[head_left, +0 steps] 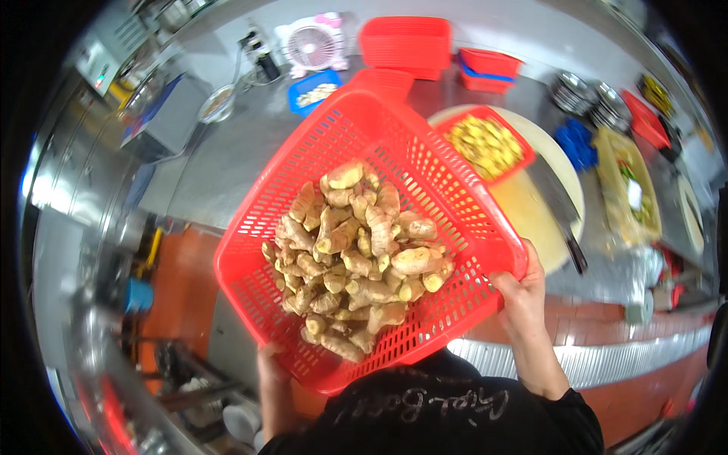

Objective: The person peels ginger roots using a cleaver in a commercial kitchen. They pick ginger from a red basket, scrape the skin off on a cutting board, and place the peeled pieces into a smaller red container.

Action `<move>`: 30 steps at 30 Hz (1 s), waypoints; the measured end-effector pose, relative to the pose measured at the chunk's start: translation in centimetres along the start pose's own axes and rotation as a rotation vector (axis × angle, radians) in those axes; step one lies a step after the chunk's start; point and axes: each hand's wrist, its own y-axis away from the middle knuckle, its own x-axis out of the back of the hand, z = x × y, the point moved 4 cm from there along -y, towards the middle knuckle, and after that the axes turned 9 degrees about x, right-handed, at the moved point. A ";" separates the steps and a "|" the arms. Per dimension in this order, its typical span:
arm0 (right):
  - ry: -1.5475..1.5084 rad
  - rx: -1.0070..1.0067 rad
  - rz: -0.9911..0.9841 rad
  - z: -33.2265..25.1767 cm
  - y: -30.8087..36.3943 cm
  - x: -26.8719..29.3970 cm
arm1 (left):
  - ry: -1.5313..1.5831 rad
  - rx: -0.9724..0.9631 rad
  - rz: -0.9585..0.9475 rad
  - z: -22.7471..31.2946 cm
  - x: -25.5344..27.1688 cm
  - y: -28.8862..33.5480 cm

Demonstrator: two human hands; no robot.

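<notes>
Between my two hands I carry a large red plastic basket [262, 205] with slotted walls, tilted and close to my body. Unpeeled ginger [345, 250] is heaped inside, toward the basket's left and near sides. My right hand [522, 287] is closed on the right corner of the rim, thumb over the top. My left hand [274, 368] grips the near left side, its fingers mostly hidden by the wall. Beyond the basket, a round cutting board [531, 220] bears a cleaver [557, 197] with a dark handle and a small red basket [523, 144] of yellow cut pieces [485, 146].
A steel counter [197, 178] runs behind. On it stand a blue tray [296, 95] of pale pieces, stacked red baskets [406, 45], a small fan [312, 45], metal bowls [572, 92] and a yellowish bin [607, 159]. A metal drain strip [599, 364] crosses the red tiled floor.
</notes>
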 end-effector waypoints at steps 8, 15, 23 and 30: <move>-0.076 0.187 0.694 -11.4 23.7 9.7 | -0.308 0.214 -0.517 3.4 -13.6 6.2; -0.334 0.489 1.469 -14.6 49.5 9.1 | -0.709 0.571 -1.092 1.1 -30.4 16.2; -0.327 0.691 2.039 -14.9 48.8 -6.4 | -1.038 1.089 -1.417 -5.3 -43.6 14.1; -0.172 0.728 2.170 -17.3 46.4 -11.0 | -1.045 1.300 -1.495 -8.1 -45.9 12.5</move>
